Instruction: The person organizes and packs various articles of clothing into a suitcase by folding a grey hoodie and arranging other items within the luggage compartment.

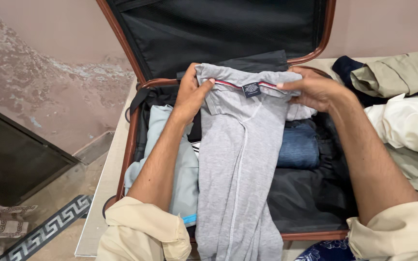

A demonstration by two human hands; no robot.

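While both hands grip its upper edge, the light grey knit garment with a red, white and blue striped band and a small dark label at its top lies lengthwise over the open brown-rimmed suitcase with black lining, its lower end reaching past the near rim; the left hand pinches the garment's top left corner, thumb on the fabric and fingers curled behind it; the right hand clasps the top right corner, thumb pressed along the striped band, fingers wrapped under the cloth; both forearms come out of rolled cream sleeves. Under the left forearm a pale blue-grey folded garment fills the left part of the case; just right of the grey garment a folded blue denim piece rests on the black lining, with a bit of white cloth above it beneath the right hand; the raised lid stands open behind. To the right of the case, on the pale table surface, lies a heap of clothes: a khaki piece, a dark navy piece and a cream piece.
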